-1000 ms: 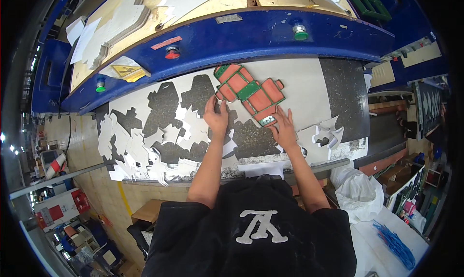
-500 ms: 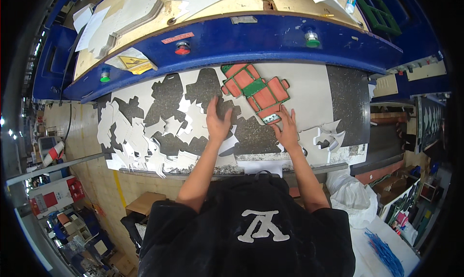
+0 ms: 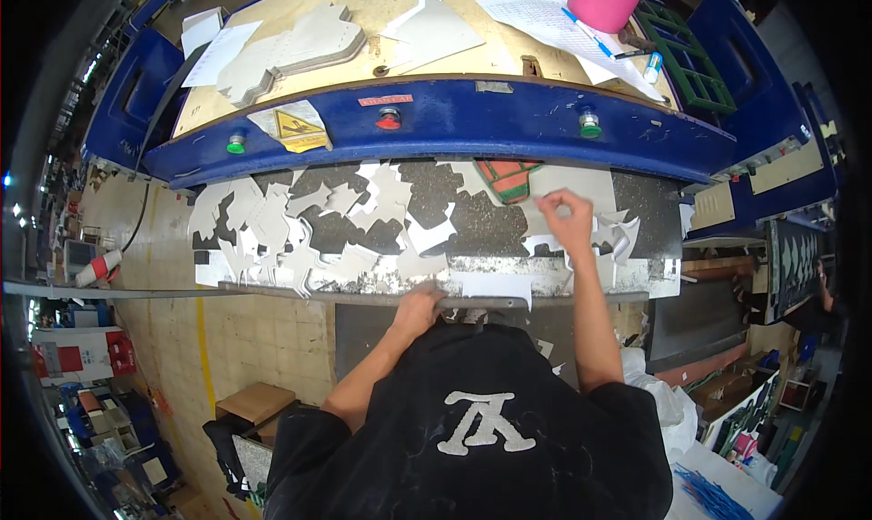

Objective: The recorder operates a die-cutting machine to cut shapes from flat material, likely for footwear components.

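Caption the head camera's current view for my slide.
Right grip near a red-and-green cutting die partly hidden by a blue press beam, left grip at the bench's front edge.

Yellow triangle-sign sticker point(image 3: 301, 126) and red rectangular lettered label point(image 3: 385, 100) are sitting on blue metal beam point(image 3: 490, 125); white letter emblem point(image 3: 495, 409) is marking black cloth shirt point(image 3: 381, 470).

Die point(image 3: 509, 180): red panels divided and bordered by green strips, the visible part narrowing to a mostly green near end. It lies apparently flat at the back edge of the bed point(image 3: 490, 237), right of the middle, near end toward the front edge; its far part is hidden beneath the beam point(image 3: 490, 120). Sheet point(image 3: 581, 177): pale grey, plain, around the die's right side, its back also hidden, its right side short of the bed's right edge.
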`<state>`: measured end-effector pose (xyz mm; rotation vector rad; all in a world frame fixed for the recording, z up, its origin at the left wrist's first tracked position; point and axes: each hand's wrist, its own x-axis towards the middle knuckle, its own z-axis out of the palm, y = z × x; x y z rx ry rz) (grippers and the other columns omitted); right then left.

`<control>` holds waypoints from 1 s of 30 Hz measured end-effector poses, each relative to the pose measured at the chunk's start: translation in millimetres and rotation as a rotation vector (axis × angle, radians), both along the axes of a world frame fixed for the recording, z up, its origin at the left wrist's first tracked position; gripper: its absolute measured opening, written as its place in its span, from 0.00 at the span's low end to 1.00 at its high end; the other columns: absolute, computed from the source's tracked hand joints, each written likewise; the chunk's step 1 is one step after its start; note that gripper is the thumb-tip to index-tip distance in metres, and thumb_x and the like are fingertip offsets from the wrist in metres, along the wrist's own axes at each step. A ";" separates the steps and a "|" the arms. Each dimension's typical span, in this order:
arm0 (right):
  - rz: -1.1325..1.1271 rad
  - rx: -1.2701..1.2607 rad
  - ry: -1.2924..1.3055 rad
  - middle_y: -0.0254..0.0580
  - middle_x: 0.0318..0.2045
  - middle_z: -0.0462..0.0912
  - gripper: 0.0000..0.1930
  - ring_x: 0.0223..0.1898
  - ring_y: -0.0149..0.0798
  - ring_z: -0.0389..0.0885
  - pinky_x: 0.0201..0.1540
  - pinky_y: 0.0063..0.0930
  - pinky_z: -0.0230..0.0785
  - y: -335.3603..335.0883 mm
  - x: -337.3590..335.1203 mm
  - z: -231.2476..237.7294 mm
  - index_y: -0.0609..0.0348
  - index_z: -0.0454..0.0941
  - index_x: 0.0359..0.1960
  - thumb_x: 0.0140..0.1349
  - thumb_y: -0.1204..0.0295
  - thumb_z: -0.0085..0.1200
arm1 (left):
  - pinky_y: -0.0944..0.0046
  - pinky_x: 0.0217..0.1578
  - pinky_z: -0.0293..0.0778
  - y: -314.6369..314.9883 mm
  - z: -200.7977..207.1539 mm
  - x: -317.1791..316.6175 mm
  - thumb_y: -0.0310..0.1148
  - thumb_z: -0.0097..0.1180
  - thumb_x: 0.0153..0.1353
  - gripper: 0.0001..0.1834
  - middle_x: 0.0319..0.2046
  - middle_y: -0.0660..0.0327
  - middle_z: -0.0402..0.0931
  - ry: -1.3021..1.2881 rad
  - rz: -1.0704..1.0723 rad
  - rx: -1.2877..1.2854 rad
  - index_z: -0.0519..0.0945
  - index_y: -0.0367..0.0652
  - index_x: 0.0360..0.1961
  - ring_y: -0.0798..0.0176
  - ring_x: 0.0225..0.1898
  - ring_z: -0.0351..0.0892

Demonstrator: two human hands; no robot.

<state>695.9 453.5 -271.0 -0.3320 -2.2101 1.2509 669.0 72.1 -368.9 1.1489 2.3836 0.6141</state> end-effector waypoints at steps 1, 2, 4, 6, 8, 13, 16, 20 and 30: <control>0.031 -0.008 -0.058 0.37 0.24 0.89 0.14 0.29 0.28 0.88 0.36 0.27 0.79 9.0 -3.8 8.4 0.63 0.87 0.28 0.65 0.65 0.75 | 0.46 0.56 0.79 -1.8 -6.3 5.8 0.33 0.74 0.56 0.25 0.49 0.50 0.82 -0.011 0.062 -0.062 0.86 0.44 0.57 0.41 0.55 0.82; 0.043 -0.043 -0.053 0.36 0.21 0.87 0.18 0.26 0.27 0.86 0.32 0.26 0.77 21.2 -11.3 17.8 0.63 0.85 0.24 0.66 0.63 0.74 | 0.45 0.53 0.79 -1.9 -12.4 11.6 0.30 0.72 0.57 0.23 0.47 0.51 0.81 0.072 0.075 0.039 0.86 0.45 0.55 0.41 0.53 0.82; 0.047 -0.112 -0.060 0.36 0.18 0.86 0.21 0.22 0.25 0.84 0.27 0.23 0.74 36.0 -32.5 44.7 0.64 0.85 0.21 0.68 0.61 0.73 | 0.44 0.52 0.79 -0.8 -19.6 22.1 0.29 0.71 0.57 0.21 0.45 0.51 0.81 0.146 0.109 0.112 0.86 0.44 0.54 0.40 0.52 0.82; -0.044 -0.082 -0.100 0.38 0.21 0.89 0.19 0.23 0.26 0.85 0.29 0.22 0.77 45.9 -40.5 68.3 0.65 0.88 0.25 0.69 0.62 0.72 | 0.42 0.51 0.78 4.2 -21.6 33.4 0.25 0.69 0.56 0.20 0.42 0.49 0.80 0.218 0.166 0.203 0.86 0.42 0.52 0.39 0.49 0.81; 0.038 -0.083 -0.085 0.39 0.22 0.89 0.18 0.24 0.26 0.86 0.30 0.23 0.78 42.0 -25.2 50.8 0.64 0.89 0.25 0.69 0.62 0.72 | 0.43 0.51 0.78 3.3 -24.4 36.3 0.25 0.68 0.55 0.20 0.42 0.49 0.80 0.255 0.182 0.217 0.86 0.42 0.52 0.39 0.49 0.81; 0.205 -0.096 -0.180 0.34 0.34 0.93 0.09 0.33 0.23 0.86 0.39 0.22 0.78 -25.3 61.8 -32.5 0.59 0.91 0.41 0.66 0.67 0.72 | 0.43 0.52 0.78 7.5 -24.9 35.2 0.25 0.65 0.55 0.19 0.42 0.47 0.81 0.196 0.211 0.249 0.88 0.40 0.50 0.39 0.50 0.82; 0.206 0.246 -0.350 0.48 0.47 0.90 0.22 0.47 0.47 0.88 0.54 0.42 0.81 -77.8 122.1 -85.3 0.56 0.90 0.47 0.56 0.57 0.80 | 0.44 0.54 0.77 15.6 -12.5 39.8 0.24 0.69 0.54 0.19 0.43 0.48 0.82 0.221 0.204 0.237 0.88 0.41 0.49 0.39 0.52 0.81; 0.064 0.361 -0.298 0.46 0.52 0.84 0.25 0.56 0.52 0.81 0.63 0.47 0.74 -125.6 155.2 -92.6 0.54 0.88 0.50 0.52 0.59 0.81 | 0.45 0.56 0.77 17.8 -1.8 46.1 0.27 0.74 0.52 0.19 0.44 0.48 0.82 0.239 0.237 0.235 0.88 0.40 0.48 0.39 0.53 0.81; 0.134 0.734 -0.472 0.44 0.54 0.82 0.29 0.59 0.51 0.79 0.65 0.48 0.71 -149.9 150.9 -103.7 0.56 0.83 0.52 0.47 0.63 0.80 | 0.44 0.54 0.78 32.4 14.1 58.5 0.32 0.78 0.49 0.20 0.44 0.48 0.82 0.304 0.235 0.153 0.87 0.39 0.43 0.40 0.51 0.82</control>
